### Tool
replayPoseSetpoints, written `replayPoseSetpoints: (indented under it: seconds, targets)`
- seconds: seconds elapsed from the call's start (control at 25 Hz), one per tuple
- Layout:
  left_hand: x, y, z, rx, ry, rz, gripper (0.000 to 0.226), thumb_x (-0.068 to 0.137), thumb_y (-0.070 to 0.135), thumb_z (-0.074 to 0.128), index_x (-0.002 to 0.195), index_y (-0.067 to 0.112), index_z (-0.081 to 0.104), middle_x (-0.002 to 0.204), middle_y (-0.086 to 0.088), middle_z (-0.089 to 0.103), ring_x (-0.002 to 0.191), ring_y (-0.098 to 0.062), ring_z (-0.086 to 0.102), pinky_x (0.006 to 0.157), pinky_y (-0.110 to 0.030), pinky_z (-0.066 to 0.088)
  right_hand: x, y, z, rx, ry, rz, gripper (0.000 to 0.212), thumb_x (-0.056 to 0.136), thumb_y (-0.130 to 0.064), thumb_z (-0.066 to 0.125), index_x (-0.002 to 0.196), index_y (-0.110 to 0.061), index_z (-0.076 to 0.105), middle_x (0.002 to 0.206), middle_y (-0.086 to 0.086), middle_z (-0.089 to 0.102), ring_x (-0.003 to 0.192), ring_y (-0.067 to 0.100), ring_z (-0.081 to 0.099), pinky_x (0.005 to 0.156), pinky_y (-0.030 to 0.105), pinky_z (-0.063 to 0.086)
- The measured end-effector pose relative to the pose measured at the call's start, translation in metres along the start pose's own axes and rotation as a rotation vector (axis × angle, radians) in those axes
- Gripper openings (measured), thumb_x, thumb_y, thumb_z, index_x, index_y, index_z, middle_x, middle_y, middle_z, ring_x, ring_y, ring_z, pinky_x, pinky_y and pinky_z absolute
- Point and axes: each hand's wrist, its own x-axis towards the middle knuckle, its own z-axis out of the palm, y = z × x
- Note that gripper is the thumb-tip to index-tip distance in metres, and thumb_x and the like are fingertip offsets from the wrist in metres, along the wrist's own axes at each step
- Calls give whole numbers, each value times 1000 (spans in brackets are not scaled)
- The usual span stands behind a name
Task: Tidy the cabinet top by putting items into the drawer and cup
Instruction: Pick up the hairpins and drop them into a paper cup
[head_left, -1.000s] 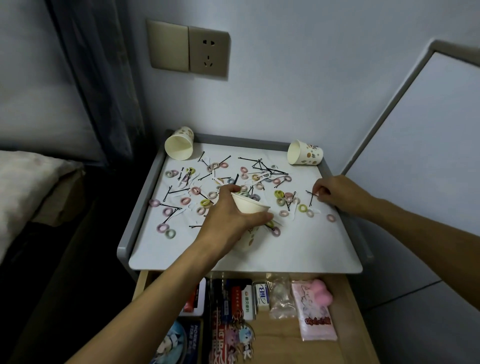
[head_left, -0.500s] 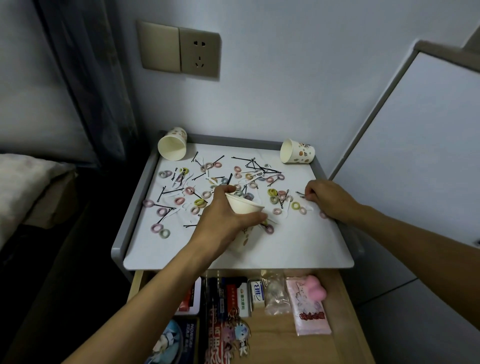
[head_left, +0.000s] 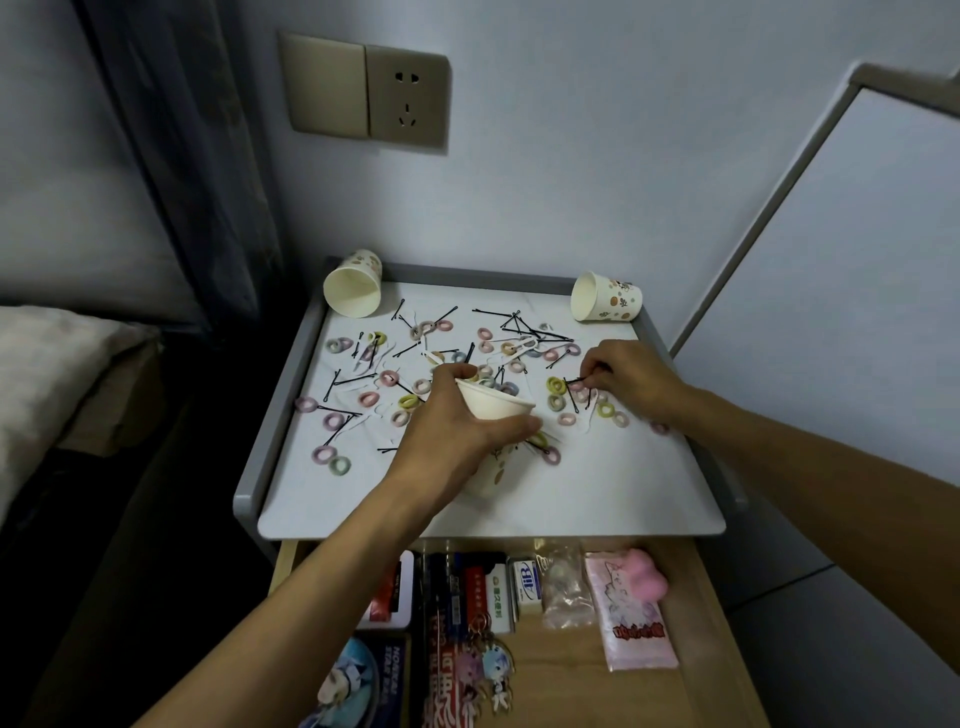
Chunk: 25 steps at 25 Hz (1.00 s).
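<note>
My left hand (head_left: 457, 431) grips a white paper cup (head_left: 496, 410) upright near the middle of the white cabinet top (head_left: 597, 493). My right hand (head_left: 631, 379) pinches black hairpins (head_left: 576, 383) to the cup's right. Several pastel hair rings (head_left: 556, 385) and black hairpins (head_left: 519, 325) lie scattered over the top. Below its front edge the wooden drawer (head_left: 571, 686) stands open, holding packets, an eraser, keychains and a pink soft toy (head_left: 644, 577).
Two more paper cups lie on their sides at the back corners, one on the left (head_left: 354, 291) and one on the right (head_left: 605, 297). A grey raised rim (head_left: 270, 426) borders the top. A wall socket (head_left: 408, 98) is above; a bed (head_left: 47, 374) sits left.
My right hand has slid left along the top toward the cup and now pinches hairpins. My left hand keeps hold of the cup in about the same spot.
</note>
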Motion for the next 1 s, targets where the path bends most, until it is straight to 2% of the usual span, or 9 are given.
replayPoseSetpoints:
  seconds: [0.16,0.32,0.48,0.6,0.76,0.84,1.0]
  targets:
    - [-1,0,0,11,-6,6,81,67,39,87,132,28,40,113,3,61,99,-18,62,83,-40,55,-8,3,3,43,42,34,13,87,-26,70,90,-14,70,86,-3,60,83,15,56,69,28,44]
    - [-4,2,1,15,-9,16,78,69,38,85,131,28,40,110,5,60,98,-16,61,81,-37,54,-20,11,9,126,100,129,7,91,-21,66,91,-14,68,87,0,65,79,13,57,61,20,40]
    - [-6,1,0,22,-10,15,76,69,39,85,130,29,41,113,3,61,99,-17,61,82,-38,54,-31,18,5,162,119,143,8,89,-16,69,91,-9,72,88,3,69,80,15,61,70,25,47]
    - [-7,0,1,16,-4,22,75,69,37,85,130,28,41,113,2,61,98,-17,62,77,-35,53,-38,19,-2,195,101,95,11,83,-12,75,93,-8,75,87,2,70,78,9,62,73,16,48]
    - [-10,1,5,-3,-19,34,74,71,32,85,130,27,41,109,3,61,95,-15,62,73,-30,53,-39,18,-7,163,53,85,13,80,-11,78,91,-7,75,87,4,71,81,15,65,78,26,53]
    - [-10,1,6,-4,-18,36,73,71,31,85,129,27,41,108,5,61,94,-14,62,73,-30,53,-39,15,-7,115,42,81,11,82,-13,76,91,-7,74,88,4,70,81,16,63,74,26,51]
    - [-8,2,5,19,-17,37,74,71,33,85,129,28,40,107,6,60,93,-13,61,76,-31,54,-41,12,-17,28,25,97,3,87,-15,70,87,-14,68,84,2,65,71,13,58,59,18,40]
